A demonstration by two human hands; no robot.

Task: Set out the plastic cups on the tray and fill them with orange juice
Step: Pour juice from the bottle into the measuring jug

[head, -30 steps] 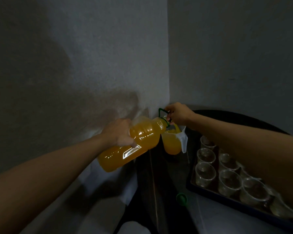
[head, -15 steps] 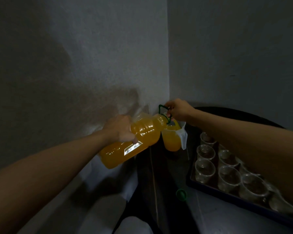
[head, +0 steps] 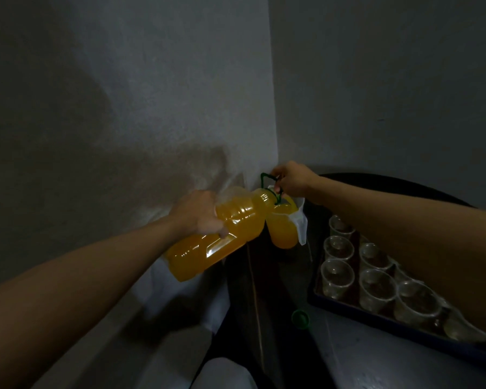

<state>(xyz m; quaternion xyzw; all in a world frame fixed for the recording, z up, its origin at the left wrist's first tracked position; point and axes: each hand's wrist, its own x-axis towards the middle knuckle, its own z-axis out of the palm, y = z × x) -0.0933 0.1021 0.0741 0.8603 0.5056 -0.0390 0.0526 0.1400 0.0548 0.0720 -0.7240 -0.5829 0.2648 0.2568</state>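
Observation:
My left hand [head: 198, 213] grips the body of a large orange juice bottle [head: 222, 238], tilted with its neck over a clear jug [head: 284, 230] that holds orange juice. My right hand [head: 291, 179] pinches the bottle's green carry handle [head: 267, 179] at the neck. Several empty clear plastic cups [head: 376, 289] stand in rows on a dark blue tray [head: 390, 322] to the right, under my right forearm.
A green bottle cap [head: 300, 318] lies on the dark table [head: 267, 290] in front of the tray. Two grey walls meet in a corner right behind the jug. A pale surface lies lower left of the table edge.
Both hands, the bottle and the jug sit slightly higher in the frame than a second ago. Bottle and grips look otherwise unchanged.

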